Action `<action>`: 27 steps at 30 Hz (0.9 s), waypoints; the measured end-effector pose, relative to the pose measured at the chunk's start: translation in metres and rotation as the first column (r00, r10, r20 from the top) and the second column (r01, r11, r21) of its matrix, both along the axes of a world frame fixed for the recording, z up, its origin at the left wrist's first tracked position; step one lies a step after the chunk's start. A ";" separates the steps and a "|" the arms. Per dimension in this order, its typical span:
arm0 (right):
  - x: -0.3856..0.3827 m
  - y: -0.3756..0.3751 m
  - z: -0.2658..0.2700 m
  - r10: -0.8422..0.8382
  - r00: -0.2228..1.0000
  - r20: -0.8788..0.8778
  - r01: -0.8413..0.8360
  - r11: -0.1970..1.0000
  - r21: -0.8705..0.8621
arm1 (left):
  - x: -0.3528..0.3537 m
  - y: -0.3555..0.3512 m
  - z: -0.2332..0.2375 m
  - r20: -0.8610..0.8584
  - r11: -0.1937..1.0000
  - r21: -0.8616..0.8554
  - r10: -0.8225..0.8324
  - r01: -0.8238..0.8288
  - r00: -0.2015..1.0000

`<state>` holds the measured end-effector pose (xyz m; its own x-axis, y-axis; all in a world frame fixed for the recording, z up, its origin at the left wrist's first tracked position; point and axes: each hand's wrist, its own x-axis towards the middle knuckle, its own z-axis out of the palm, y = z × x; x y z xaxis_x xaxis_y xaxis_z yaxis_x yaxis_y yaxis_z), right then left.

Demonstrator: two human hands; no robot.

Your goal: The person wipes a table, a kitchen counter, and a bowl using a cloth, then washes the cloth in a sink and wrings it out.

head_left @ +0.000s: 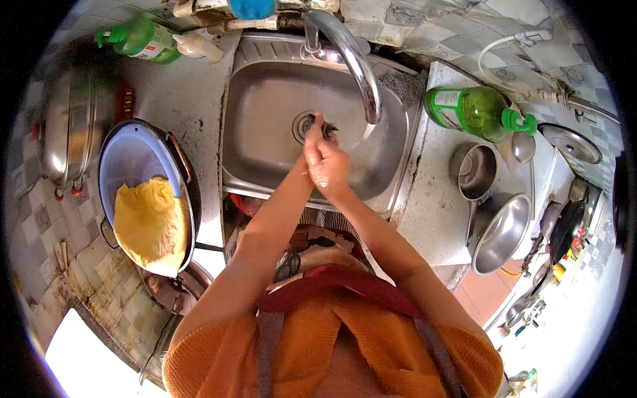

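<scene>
My left hand point(314, 136) and my right hand point(332, 169) are pressed together over the steel sink point(265, 93), close to its drain point(304, 126). Both look wet, and their fingers are closed around each other. A small dark thing point(330, 130) shows at the fingertips; I cannot tell what it is. Just right of the hands, a thin stream of water point(367, 132) falls from the curved chrome faucet point(361, 69) into the basin.
On the left stands a blue-lined basin point(126, 156) with a yellow cloth point(151, 222). Green bottles point(142, 41) stand back left, and another green pump bottle point(474, 109) lies to the right. Nearby are a small saucepan point(474, 169) and a steel bowl point(504, 235).
</scene>
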<state>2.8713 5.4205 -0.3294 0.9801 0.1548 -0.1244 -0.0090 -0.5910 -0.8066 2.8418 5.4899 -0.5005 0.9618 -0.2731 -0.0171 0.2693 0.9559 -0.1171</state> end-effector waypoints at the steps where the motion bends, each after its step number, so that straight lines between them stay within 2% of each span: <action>1: 0.012 -0.004 -0.006 -0.025 0.987 -0.160 0.017 0.999 -0.048 | -0.002 -0.010 0.018 -0.054 0.995 -0.075 0.065 -0.069 0.996; 2: 0.030 -0.005 -0.011 -0.054 0.949 -0.310 0.027 0.995 -0.092 | 0.001 -0.020 0.037 -0.469 0.959 0.279 0.087 0.054 0.879; 3: 0.050 -0.006 -0.018 -0.083 0.891 -0.446 0.028 0.991 -0.128 | 0.019 -0.026 0.102 -0.751 0.799 0.520 0.260 0.301 0.607; 4: 0.064 -0.018 -0.023 -0.091 0.885 -0.456 0.103 0.995 0.002 | 0.021 -0.036 0.133 -0.750 0.859 0.437 0.185 0.267 0.635; 5: 0.070 -0.025 -0.025 -0.102 0.876 -0.471 0.185 0.974 0.133 | 0.025 -0.032 0.137 -0.716 0.763 0.554 0.232 0.333 0.659; 7: 0.042 -0.014 -0.014 -0.247 0.953 -0.174 0.282 0.935 0.215 | 0.032 -0.024 0.137 -0.721 0.804 0.510 0.205 0.307 0.661; 8: 0.020 -0.008 -0.023 -0.144 0.985 -0.090 0.121 0.967 -0.223 | 0.032 -0.016 0.185 -0.744 0.792 0.530 0.263 0.303 0.614; 9: -0.009 0.001 0.015 0.006 0.998 -0.067 -0.003 0.999 0.033 | 0.018 -0.019 0.131 -0.554 0.899 0.434 0.213 0.061 0.805; 10: -0.005 -0.002 0.005 0.025 0.996 -0.088 -0.031 0.997 -0.073 | 0.004 -0.021 0.079 -0.289 0.980 0.170 0.151 -0.104 0.945; 11: 0.007 -0.005 -0.012 0.045 0.994 -0.104 -0.062 0.983 -0.170 | -0.010 -0.024 0.027 -0.024 0.991 -0.089 0.094 -0.096 0.995; 12: 0.029 -0.018 -0.030 0.048 0.994 -0.097 -0.064 0.985 -0.163 | 0.002 -0.026 0.085 -0.449 0.970 0.238 0.068 0.046 0.891; 13: 0.058 -0.040 -0.049 0.022 0.992 -0.126 -0.035 0.994 -0.101 | 0.016 -0.032 0.147 -0.768 0.842 0.447 0.188 0.302 0.612; 14: 0.068 -0.050 -0.058 -0.009 0.986 -0.167 0.002 0.999 -0.039 | 0.016 -0.035 0.138 -0.690 0.819 0.506 0.196 0.271 0.696; 15: 0.063 -0.049 -0.041 -0.048 0.993 -0.110 0.047 0.999 -0.012 | 0.023 -0.027 0.168 -0.741 0.826 0.458 0.151 0.328 0.654; 17: 0.070 -0.059 -0.035 -0.032 0.997 -0.070 0.023 0.992 -0.126 | 0.019 -0.020 0.148 -0.755 0.869 0.444 0.232 0.218 0.613; 19: 0.072 -0.068 -0.014 -0.137 0.963 -0.234 0.145 0.989 0.021 | 0.006 -0.004 0.128 -0.783 0.873 0.432 0.239 0.225 0.575; 20: 0.068 -0.076 -0.028 -0.042 0.994 -0.102 0.045 0.999 0.021 | 0.002 -0.004 0.118 -0.810 0.880 0.413 0.237 0.235 0.537; 21: 0.061 -0.072 -0.011 -0.041 0.994 -0.100 0.043 0.999 0.014 | 0.000 -0.010 0.111 -0.810 0.883 0.408 0.232 0.233 0.538; 23: 0.031 -0.050 0.044 0.182 0.973 -0.142 -0.206 0.961 -0.182 | 0.005 -0.021 0.105 -0.825 0.871 0.390 0.186 0.300 0.534; 24: 0.013 -0.045 0.053 0.296 0.952 -0.073 -0.304 0.939 -0.163 | -0.002 -0.024 0.107 -0.585 0.949 0.295 0.085 0.115 0.807; 25: -0.003 -0.040 0.062 0.406 0.914 0.003 -0.401 0.903 -0.152 | -0.015 -0.030 0.035 0.256 0.861 0.444 0.143 -0.248 0.956; 26: -0.023 -0.035 0.075 0.462 0.886 -0.037 -0.462 0.872 -0.160 | -0.016 -0.032 0.045 0.191 0.939 0.294 0.126 -0.179 0.973; 27: -0.041 -0.034 0.086 0.516 0.853 -0.077 -0.521 0.837 -0.165 | -0.012 -0.033 0.068 -0.068 0.952 0.293 0.109 -0.085 0.992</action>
